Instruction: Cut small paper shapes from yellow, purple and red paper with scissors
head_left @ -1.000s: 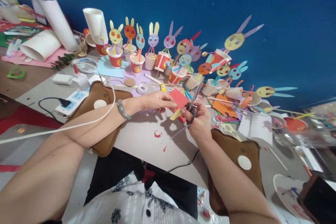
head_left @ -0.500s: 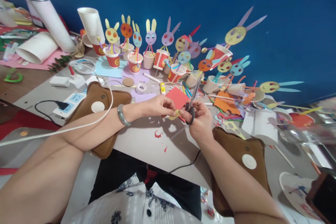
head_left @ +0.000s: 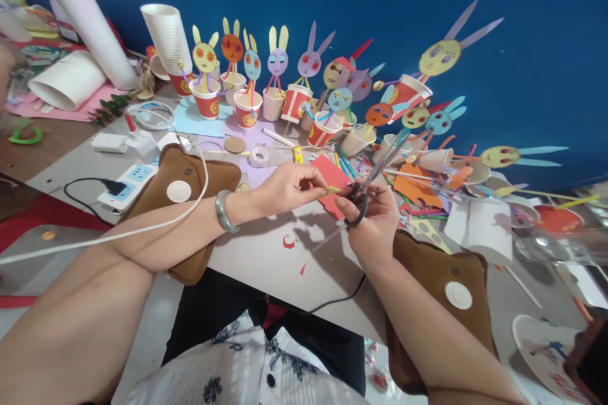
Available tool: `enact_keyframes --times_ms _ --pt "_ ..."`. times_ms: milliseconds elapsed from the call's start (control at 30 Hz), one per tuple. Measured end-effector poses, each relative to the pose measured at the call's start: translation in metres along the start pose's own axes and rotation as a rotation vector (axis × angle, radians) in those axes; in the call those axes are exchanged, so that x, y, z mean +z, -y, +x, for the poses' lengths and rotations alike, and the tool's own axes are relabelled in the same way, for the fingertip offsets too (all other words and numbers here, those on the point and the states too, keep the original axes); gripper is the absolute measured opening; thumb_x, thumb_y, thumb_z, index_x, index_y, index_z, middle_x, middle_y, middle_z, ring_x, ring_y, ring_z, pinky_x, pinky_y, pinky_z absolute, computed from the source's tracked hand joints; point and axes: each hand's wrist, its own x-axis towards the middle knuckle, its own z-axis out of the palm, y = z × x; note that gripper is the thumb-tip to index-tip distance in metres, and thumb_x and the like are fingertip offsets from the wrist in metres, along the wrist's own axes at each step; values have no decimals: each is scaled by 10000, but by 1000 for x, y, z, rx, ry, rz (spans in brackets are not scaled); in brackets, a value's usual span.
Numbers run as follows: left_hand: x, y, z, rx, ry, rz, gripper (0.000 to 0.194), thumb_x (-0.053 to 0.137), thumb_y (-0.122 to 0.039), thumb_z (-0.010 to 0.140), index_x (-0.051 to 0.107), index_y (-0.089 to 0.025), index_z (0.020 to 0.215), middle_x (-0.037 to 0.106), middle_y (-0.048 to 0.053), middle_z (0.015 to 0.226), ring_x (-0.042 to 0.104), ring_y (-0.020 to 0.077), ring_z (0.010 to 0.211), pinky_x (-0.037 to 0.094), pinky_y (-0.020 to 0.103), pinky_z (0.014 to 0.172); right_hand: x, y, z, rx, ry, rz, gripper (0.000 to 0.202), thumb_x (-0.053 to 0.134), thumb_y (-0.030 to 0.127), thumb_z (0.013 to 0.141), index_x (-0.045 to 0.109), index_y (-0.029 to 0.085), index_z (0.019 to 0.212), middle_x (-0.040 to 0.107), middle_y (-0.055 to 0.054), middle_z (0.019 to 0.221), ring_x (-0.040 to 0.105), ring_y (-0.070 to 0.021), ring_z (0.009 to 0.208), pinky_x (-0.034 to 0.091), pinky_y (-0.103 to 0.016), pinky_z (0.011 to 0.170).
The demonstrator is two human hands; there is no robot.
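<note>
My left hand [head_left: 292, 190], with a bracelet on its wrist, pinches a small yellow paper piece [head_left: 334, 190]. Black-handled scissors [head_left: 380, 168] are in my right hand [head_left: 375, 221], their blades pointing up and away from me. The yellow piece lies between the two hands, close to the scissor handles. Just behind it a red paper sheet [head_left: 330, 171] rests on the table. Red scraps [head_left: 303, 269] lie on the grey table [head_left: 266, 253] in front of my hands.
Paper rabbit figures in cups [head_left: 206, 101] line the back by the blue wall. Brown cushions [head_left: 199, 183] lie under my left forearm and beside the right one. A power strip [head_left: 128, 186] with a white cable sits at left. Paper scraps and cups crowd the right.
My right hand and the scissors have shifted right, and the blades now lean further right. My left hand has moved slightly right and up with the yellow piece. The view has shifted a little.
</note>
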Motion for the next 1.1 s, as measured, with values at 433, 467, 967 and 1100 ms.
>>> enact_keyframes --times_ms 433,467,967,1100 --pt "-8 8 -13 786 -197 865 211 481 -231 1005 690 -221 1027 746 49 1010 683 121 790 486 256 672 -1 4 -11 -160 42 -78 465 890 279 699 585 277 1049 728 -3 916 722 -190 847 555 -343 748" --pt "-8 7 -13 807 -211 893 202 488 -227 1002 689 -217 1016 746 42 991 680 117 770 480 256 658 -2 4 -12 -179 49 -95 475 890 254 696 585 276 1060 731 -5 920 716 -189 846 549 -344 744" --pt "-1 3 -9 446 -8 541 343 581 -473 940 674 -152 1016 727 114 1035 667 193 912 509 289 737 -2 6 -3 -58 32 -53 443 908 328 673 590 280 978 663 37 785 659 -143 693 558 -290 661" --pt "0 0 -4 210 53 242 260 672 -415 876 683 -155 865 709 58 835 598 135 742 475 260 689 -3 1 6 75 3 56 468 932 350 615 586 291 924 629 56 759 638 -131 683 562 -285 683"
